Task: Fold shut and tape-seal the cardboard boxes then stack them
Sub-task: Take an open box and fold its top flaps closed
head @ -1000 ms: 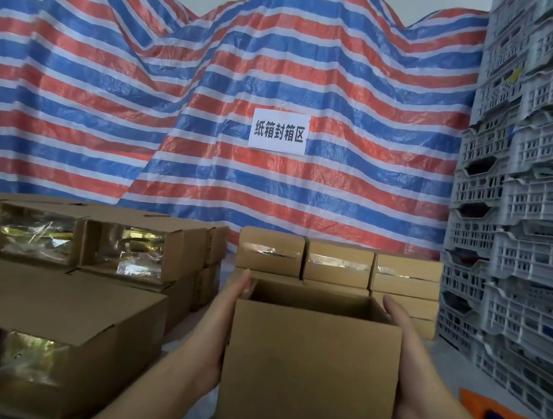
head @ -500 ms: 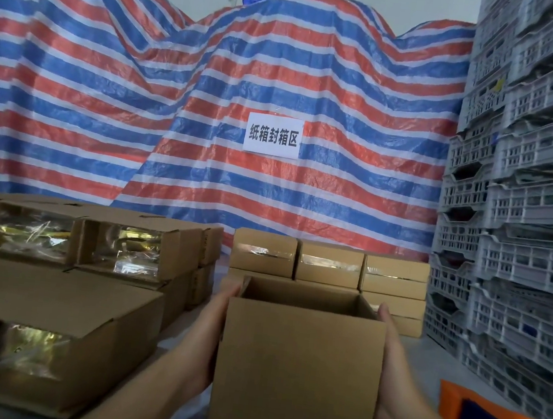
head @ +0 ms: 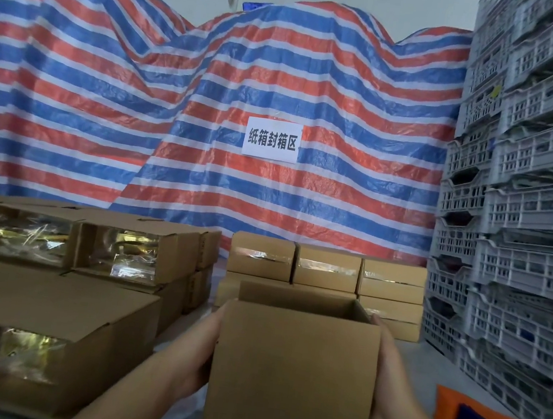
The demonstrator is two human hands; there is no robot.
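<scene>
Cardboard box (head: 290, 376), open at the top, is sitting upright in the near centre, held between two hands. Left hand (head: 198, 352) is pressing flat against its left wall with straight fingers, and right hand (head: 388, 391) is pressing the right wall likewise, fingertips reaching the upper rim. Taped boxes (head: 326, 270) are standing stacked in rows just beyond it. Larger cartons (head: 50, 307) are lying to the left. Grey plastic crates (head: 523, 210) are towering on the right, and a striped tarpaulin (head: 142, 108) bearing a white sign (head: 272, 140) is hanging across the far side.
</scene>
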